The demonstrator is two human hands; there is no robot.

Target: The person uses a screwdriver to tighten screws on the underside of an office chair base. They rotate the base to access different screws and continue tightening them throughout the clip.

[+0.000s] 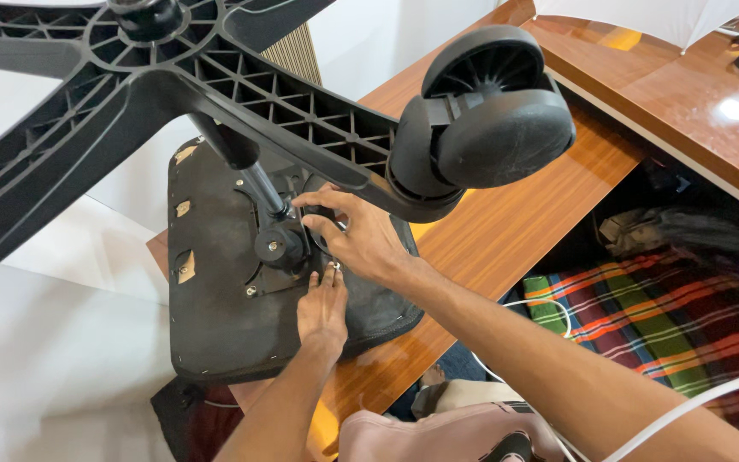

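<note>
An office chair lies upside down, its black seat underside [215,325] facing up and its black star base [241,81] with a twin caster wheel [485,107] close to the camera. My right hand [357,235] rests on the metal mechanism plate [280,248] under the seat, fingers curled on its edge near the gas cylinder [263,188]. My left hand [322,308] lies just below it, fingertips pinching a small silver screw or bolt [335,266] at the plate's corner.
The chair rests against a wooden desk panel [506,222]. A glossy wooden desktop [686,94] is at the upper right. A plaid cloth [643,316] and a white cable [694,402] lie at right. White floor [62,359] spreads at left.
</note>
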